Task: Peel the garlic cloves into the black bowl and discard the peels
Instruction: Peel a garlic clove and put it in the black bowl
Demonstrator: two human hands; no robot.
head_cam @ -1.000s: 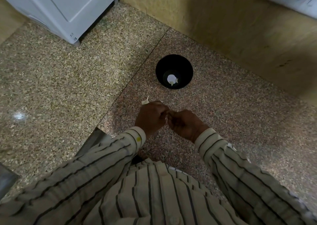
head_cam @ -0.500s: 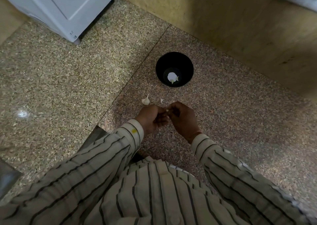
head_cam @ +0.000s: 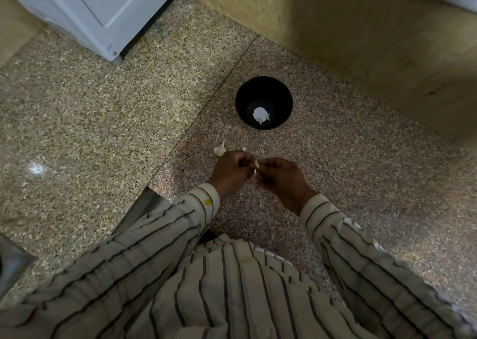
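Observation:
My left hand (head_cam: 232,169) and my right hand (head_cam: 280,177) meet over the speckled counter, both with curled fingers pinching a small garlic clove (head_cam: 256,167) between them; only a sliver of its white skin shows. Farther back stands the black bowl (head_cam: 282,98), holding a peeled clove (head_cam: 261,119) beside a white round spot on its bottom. A piece of garlic bulb (head_cam: 220,149) lies on the counter just behind my left hand, and a tiny bit of peel (head_cam: 244,149) lies beside it.
A white appliance (head_cam: 90,10) stands at the back left. A tan wall (head_cam: 361,34) rises behind the bowl. A seam (head_cam: 206,101) divides the counter (head_cam: 361,170) into two slabs. A steel sink edge (head_cam: 15,261) shows at the lower left.
My hands have drawn slightly towards me, uncovering the garlic bulb piece and the bit of peel. The fingers keep working at the clove. The bowl has not moved.

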